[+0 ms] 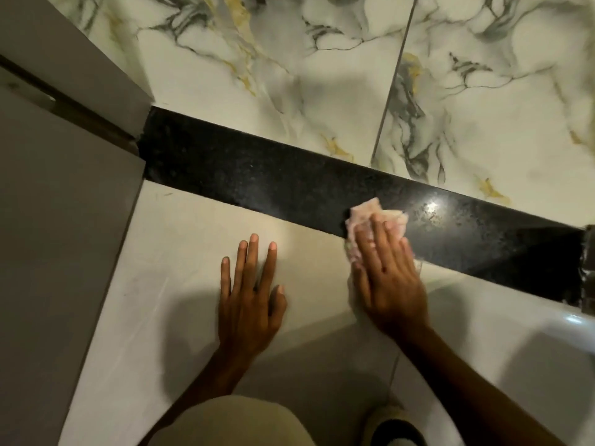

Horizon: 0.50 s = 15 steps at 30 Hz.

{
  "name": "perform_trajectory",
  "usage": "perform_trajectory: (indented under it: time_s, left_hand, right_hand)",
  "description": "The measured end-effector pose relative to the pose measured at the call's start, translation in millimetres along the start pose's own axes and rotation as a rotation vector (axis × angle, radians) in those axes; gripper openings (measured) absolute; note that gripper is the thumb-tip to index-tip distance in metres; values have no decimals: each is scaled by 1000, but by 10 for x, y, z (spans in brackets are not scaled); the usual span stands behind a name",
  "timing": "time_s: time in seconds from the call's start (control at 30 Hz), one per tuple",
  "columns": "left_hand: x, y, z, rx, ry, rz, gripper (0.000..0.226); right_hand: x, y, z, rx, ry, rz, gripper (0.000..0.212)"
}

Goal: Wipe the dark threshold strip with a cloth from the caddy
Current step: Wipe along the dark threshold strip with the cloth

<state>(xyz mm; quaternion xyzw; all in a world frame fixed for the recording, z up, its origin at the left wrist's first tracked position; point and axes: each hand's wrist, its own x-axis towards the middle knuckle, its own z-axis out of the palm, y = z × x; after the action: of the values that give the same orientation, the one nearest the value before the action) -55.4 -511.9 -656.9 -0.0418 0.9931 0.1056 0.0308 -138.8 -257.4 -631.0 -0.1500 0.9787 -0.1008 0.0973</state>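
The dark speckled threshold strip [257,175] runs diagonally from the left door frame down to the right edge. My right hand [389,278] lies flat on a crumpled pale pink cloth [363,214], pressing it onto the strip's near edge, right of centre. The cloth pokes out beyond my fingertips and to their left. My left hand [251,291] rests flat with fingers spread on the plain light tile just in front of the strip, holding nothing. The caddy is not in view.
A grey door and frame [64,194] stand along the left. Veined marble tiles [289,75] lie beyond the strip. A white curved fixture [573,329] sits at the right edge. My knee [231,423] and a shoe [392,429] are at the bottom.
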Motion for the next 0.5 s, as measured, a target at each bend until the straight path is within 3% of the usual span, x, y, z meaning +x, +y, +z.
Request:
perform_trajectory:
  time_s: [0.17, 0.3, 0.4, 0.5]
  left_hand:
    - [20, 27, 85, 19, 33, -35, 69]
    - [-27, 50, 116, 21, 77, -233, 69]
    - [-165, -67, 46, 18, 95, -285, 68]
    - [-240, -155, -13, 0, 74, -253, 68]
  right_hand:
    - [1041, -606, 48, 62, 121, 154, 64]
    - [1307, -1321, 237, 33, 38, -183, 65]
    - [815, -1058, 197, -20, -52, -343, 63]
    - [398, -465, 47, -61, -92, -320, 64]
